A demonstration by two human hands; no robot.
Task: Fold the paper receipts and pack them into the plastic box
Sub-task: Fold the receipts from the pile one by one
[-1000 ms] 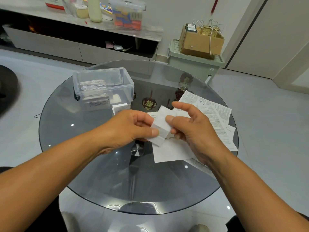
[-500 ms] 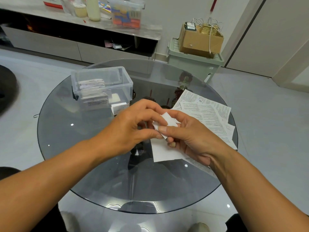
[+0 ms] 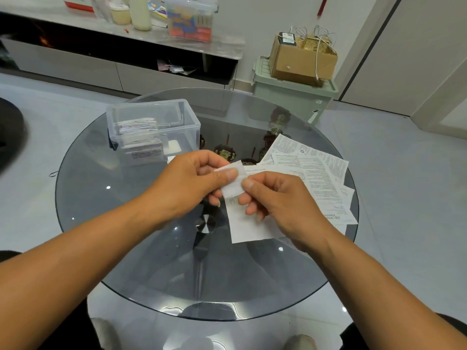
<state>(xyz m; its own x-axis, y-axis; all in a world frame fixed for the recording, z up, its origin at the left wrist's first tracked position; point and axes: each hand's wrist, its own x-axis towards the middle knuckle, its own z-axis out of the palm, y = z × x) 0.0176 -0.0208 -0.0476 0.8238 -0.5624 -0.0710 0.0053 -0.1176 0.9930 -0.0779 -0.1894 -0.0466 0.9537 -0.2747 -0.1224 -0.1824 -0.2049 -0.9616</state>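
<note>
A small folded white receipt (image 3: 233,186) is held above the middle of the round glass table (image 3: 141,253). My left hand (image 3: 187,183) pinches its upper left edge between thumb and fingers. My right hand (image 3: 280,200) pinches its right side, fingers curled beneath. A clear plastic box (image 3: 151,132) stands open at the table's far left, with several folded receipts stacked inside. Unfolded printed receipts (image 3: 313,173) lie spread over the table's right side, and one blank sheet (image 3: 250,228) lies under my right hand.
Beyond the table, a pale green storage bin (image 3: 293,97) carries a cardboard box (image 3: 300,59). A low cabinet shelf (image 3: 121,36) along the back wall holds bottles and a lidded container (image 3: 190,18). Tiled floor surrounds the table.
Both hands have kept folding the same receipt; it is now smaller and more compact. The hands rose slightly and shifted from overlapping to side by side on the paper.
</note>
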